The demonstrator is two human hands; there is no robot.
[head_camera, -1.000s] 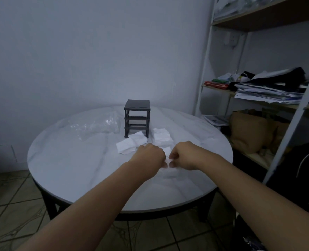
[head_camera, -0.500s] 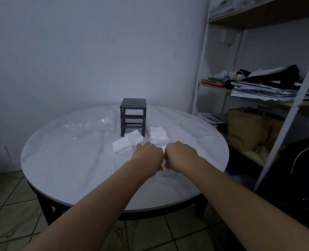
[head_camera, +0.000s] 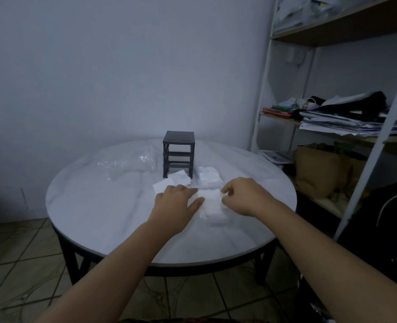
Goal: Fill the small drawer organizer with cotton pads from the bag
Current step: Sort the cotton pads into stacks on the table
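A small dark drawer organizer point(head_camera: 178, 153) stands upright on the round white table point(head_camera: 113, 210), its frame open with no drawers visible. A clear plastic bag point(head_camera: 132, 163) lies to its left. White cotton pads lie in three heaps: one point(head_camera: 177, 179) in front of the organizer, one point(head_camera: 208, 174) to its right, and a nearer stack point(head_camera: 212, 205) between my hands. My left hand point(head_camera: 177, 203) rests against the left side of that stack. My right hand point(head_camera: 244, 195) pinches its right edge with thumb and fingers.
A shelf unit point(head_camera: 346, 127) stands to the right with stacked papers point(head_camera: 346, 120), dark cloth and a brown bag point(head_camera: 318, 171). A plain wall is behind the table. Tiled floor point(head_camera: 18, 264) lies below.
My two hands were fists pressed together over the near pads; they have moved apart, exposing the stack between them. The view shifted slightly.
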